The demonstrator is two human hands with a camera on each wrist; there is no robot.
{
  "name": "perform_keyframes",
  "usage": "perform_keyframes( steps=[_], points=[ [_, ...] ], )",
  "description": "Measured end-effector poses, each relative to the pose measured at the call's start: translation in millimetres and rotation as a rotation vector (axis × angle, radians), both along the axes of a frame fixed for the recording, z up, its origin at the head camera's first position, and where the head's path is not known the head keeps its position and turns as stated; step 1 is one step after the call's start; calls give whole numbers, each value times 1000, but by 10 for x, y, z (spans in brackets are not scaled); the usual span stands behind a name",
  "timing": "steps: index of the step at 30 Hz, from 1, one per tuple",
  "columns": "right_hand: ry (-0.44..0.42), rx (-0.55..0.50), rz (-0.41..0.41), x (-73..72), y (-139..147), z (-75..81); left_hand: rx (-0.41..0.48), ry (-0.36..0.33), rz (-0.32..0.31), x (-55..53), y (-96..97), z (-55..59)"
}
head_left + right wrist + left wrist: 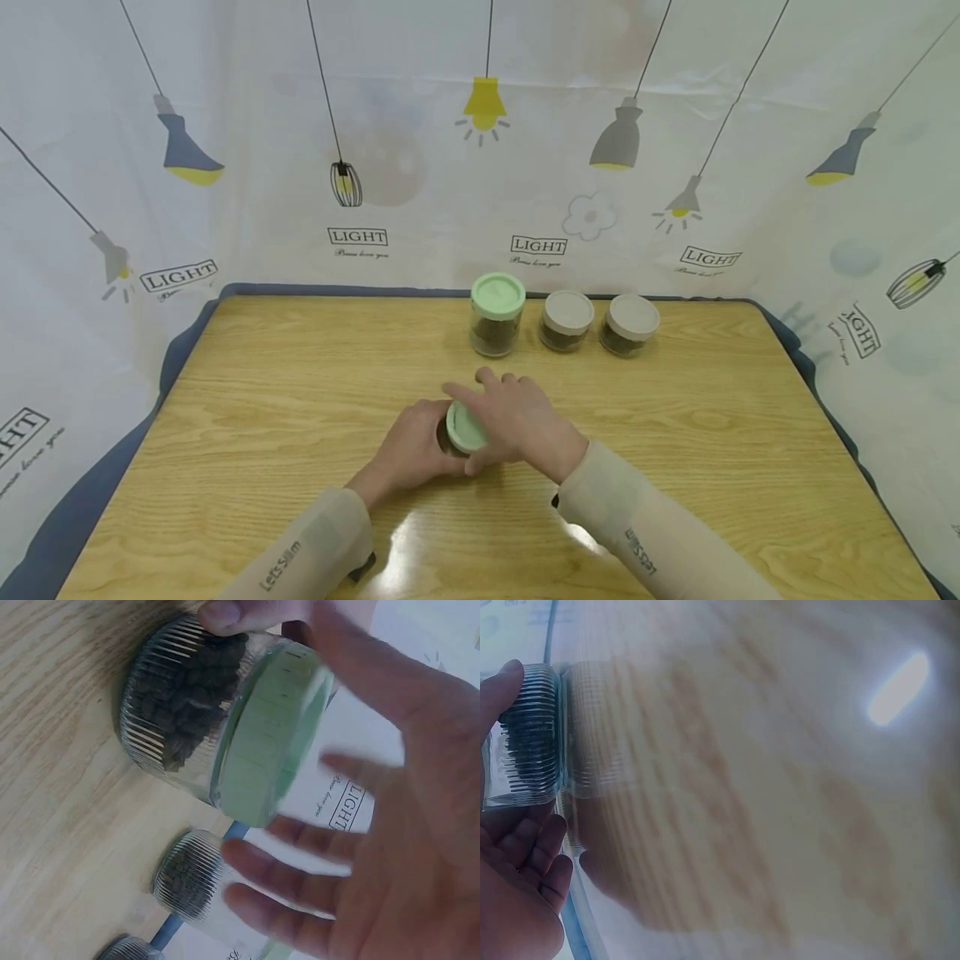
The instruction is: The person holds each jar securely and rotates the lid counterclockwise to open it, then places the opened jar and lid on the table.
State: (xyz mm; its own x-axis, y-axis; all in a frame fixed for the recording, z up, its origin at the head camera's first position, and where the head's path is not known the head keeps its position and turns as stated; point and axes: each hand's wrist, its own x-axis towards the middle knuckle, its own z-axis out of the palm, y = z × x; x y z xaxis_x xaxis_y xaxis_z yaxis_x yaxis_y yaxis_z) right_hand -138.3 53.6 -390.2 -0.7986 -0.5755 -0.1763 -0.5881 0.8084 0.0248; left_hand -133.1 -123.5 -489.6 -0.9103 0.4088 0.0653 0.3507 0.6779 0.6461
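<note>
A ribbed clear glass jar (187, 705) with dark, chunky contents stands on the table and wears a pale green lid (467, 429). My left hand (414, 446) grips the jar's side, its thumb laid against the glass in the left wrist view. Over the lid, my right hand (517, 421) is spread, with its thumb close to the lid's near edge. The right wrist view shows the right fingers (289, 877) apart and loosely extended beside the lid, not curled round it.
Behind the hands stands a taller jar with a green lid (497, 321). To its right are two shorter jars with whitish lids, one nearer (567, 321) and one farther right (630, 325). All hold dark contents. The wooden table (300, 358) meets a lamp-printed cloth (420, 100).
</note>
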Motion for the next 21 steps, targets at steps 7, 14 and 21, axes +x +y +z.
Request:
perform_keyframes(
  steps=[7,14,21],
  points=[
    [20,26,-146,70,-104,-61,21,40,-8,-16,-5,-27],
    [40,22,-138,48,-121,-116,33,1,-7,-24,3,-31],
    [14,-17,-63,6,-85,-81,27,10,-10,-11,0,-7]
  ],
)
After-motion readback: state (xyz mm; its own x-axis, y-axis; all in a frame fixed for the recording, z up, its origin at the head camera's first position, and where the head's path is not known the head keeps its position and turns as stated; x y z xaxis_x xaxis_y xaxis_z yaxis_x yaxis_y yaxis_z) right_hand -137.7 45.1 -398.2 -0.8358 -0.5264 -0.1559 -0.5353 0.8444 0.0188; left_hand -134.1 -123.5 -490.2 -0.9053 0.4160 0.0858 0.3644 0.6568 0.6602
